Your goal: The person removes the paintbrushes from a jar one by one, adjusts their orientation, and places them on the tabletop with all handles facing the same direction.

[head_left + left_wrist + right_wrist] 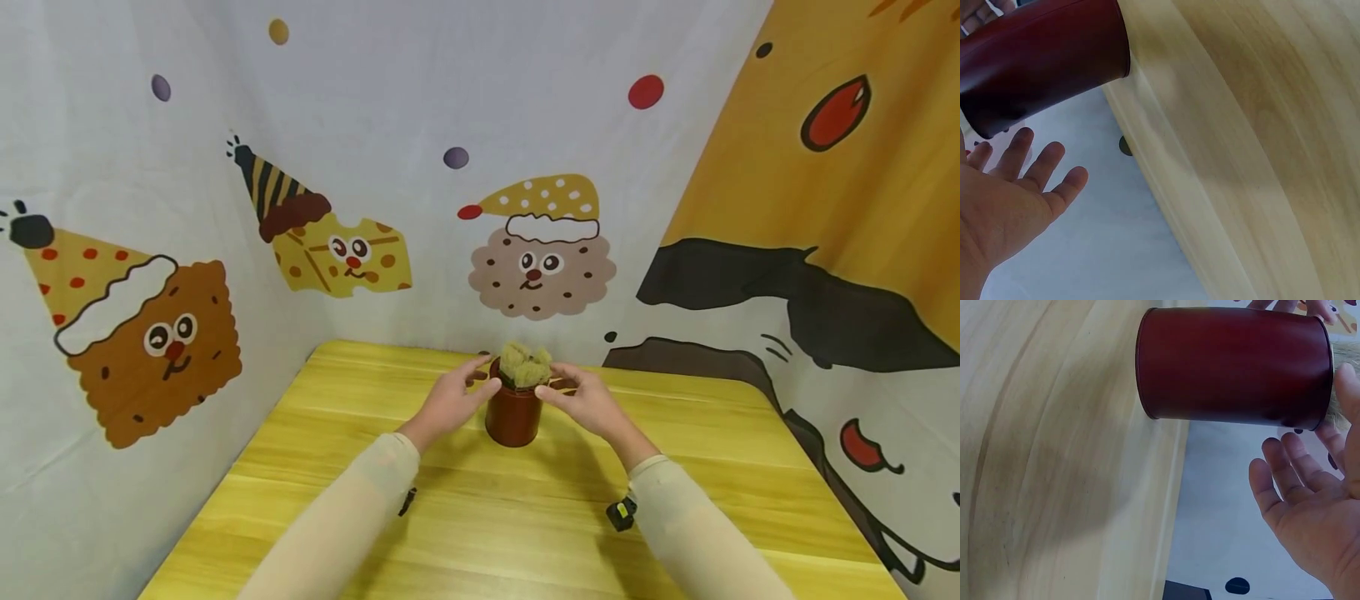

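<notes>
A dark red cylindrical pot (513,423) stands upright near the back of the table. A fluffy yellowish-green bundle (526,367) sticks out of its top; the right wrist view shows some straw-like strands of the bundle (1339,381) beyond the rim. My left hand (455,402) is at the pot's left side, close to the rim, fingers spread. On the opposite side is my right hand (590,403), its fingers loosely extended and its thumb near the rim. Both wrist views show a gap between the fingers and the pot's wall.
The wooden table (487,533) ends just behind the pot, against a white cloth backdrop (420,75) with cartoon prints. Small black devices sit by the wrists, one at the left sleeve (337,525) and one at the right sleeve (697,525).
</notes>
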The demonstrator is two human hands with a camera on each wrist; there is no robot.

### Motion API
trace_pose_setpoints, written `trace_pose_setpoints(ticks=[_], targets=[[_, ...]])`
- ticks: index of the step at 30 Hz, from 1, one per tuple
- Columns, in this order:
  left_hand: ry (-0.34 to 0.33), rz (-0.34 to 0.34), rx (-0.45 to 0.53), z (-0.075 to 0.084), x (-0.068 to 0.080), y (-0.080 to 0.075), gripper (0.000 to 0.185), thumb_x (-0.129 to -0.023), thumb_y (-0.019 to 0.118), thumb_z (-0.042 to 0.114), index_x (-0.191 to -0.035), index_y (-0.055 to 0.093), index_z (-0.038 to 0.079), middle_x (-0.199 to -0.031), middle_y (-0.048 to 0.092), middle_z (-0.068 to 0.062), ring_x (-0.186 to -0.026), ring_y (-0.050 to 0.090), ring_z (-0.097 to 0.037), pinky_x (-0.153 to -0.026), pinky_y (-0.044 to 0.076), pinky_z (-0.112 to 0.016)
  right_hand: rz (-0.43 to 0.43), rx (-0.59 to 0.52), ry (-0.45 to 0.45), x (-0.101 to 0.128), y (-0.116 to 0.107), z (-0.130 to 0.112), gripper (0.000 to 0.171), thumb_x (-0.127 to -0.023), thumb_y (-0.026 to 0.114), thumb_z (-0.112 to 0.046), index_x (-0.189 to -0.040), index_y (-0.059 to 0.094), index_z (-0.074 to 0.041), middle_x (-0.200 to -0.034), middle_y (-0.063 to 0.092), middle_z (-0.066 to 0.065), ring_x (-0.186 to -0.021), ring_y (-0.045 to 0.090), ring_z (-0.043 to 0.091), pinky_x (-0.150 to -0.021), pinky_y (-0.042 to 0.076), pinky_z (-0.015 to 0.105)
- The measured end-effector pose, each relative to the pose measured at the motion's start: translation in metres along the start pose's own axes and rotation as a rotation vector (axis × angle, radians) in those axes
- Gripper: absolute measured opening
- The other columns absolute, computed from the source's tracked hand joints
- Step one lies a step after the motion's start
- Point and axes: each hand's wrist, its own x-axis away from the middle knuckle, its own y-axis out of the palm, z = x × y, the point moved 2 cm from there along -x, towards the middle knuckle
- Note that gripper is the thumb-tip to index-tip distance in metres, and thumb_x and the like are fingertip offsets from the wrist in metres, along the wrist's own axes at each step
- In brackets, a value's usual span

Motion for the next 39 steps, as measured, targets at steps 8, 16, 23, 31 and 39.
trace_pose_setpoints(ticks=[8,16,23,31,39], targets=[[0.004,-0.002,-0.022,0.0,-0.003,0.005,0.069,-0.093,0.05,0.066,-0.154,0.035,0.036,-0.146,0.054,-0.004,-0.134,0.05,-0.04,-0.107,0.044,-0.055,0.033,-0.003,0.025,-0.002,0.002,-0.007,0.076,-0.084,0.065,-0.067,-0.143,0.053,-0.02,-0.137,0.061,0.008,-0.122,0.06,0.029,-0.094,0.054,0.049],[-0.007,-0.001,-0.026,-0.002,-0.004,0.006,0.07,-0.092,0.051,0.069,-0.153,0.035,0.037,-0.144,0.056,-0.003,-0.135,0.049,-0.039,-0.106,0.044,-0.055,0.1,0.01,0.029,-0.003,0.003,-0.014,0.057,-0.09,0.065,-0.056,-0.131,0.064,-0.017,-0.128,0.067,0.008,-0.114,0.064,0.027,-0.089,0.056,0.044],[-0.033,-0.012,-0.006,-0.003,-0.005,0.007,0.063,-0.09,0.053,0.07,-0.147,0.034,0.051,-0.144,0.055,0.001,-0.136,0.048,-0.037,-0.106,0.044,-0.055,0.214,0.037,-0.024,-0.004,0.007,-0.015,0.025,-0.093,0.068,-0.045,-0.105,0.074,-0.024,-0.108,0.073,0.0,-0.097,0.068,0.021,-0.079,0.057,0.039],[-0.023,-0.006,-0.011,-0.002,-0.003,0.007,0.068,-0.091,0.055,0.067,-0.151,0.036,0.042,-0.144,0.055,0.0,-0.136,0.048,-0.037,-0.105,0.044,-0.056,0.256,-0.06,0.02,-0.004,0.008,-0.019,0.033,-0.09,0.071,-0.045,-0.114,0.074,-0.023,-0.128,0.066,0.004,-0.107,0.065,0.026,-0.083,0.057,0.041],[-0.025,-0.003,-0.025,0.0,-0.002,0.006,0.068,-0.09,0.054,0.069,-0.15,0.037,0.043,-0.149,0.049,0.006,-0.135,0.051,-0.026,-0.105,0.045,-0.054,0.271,-0.176,0.021,-0.006,0.0,-0.032,0.033,-0.087,0.072,-0.051,-0.105,0.075,-0.024,-0.126,0.065,-0.001,-0.107,0.065,0.025,-0.083,0.056,0.041]])
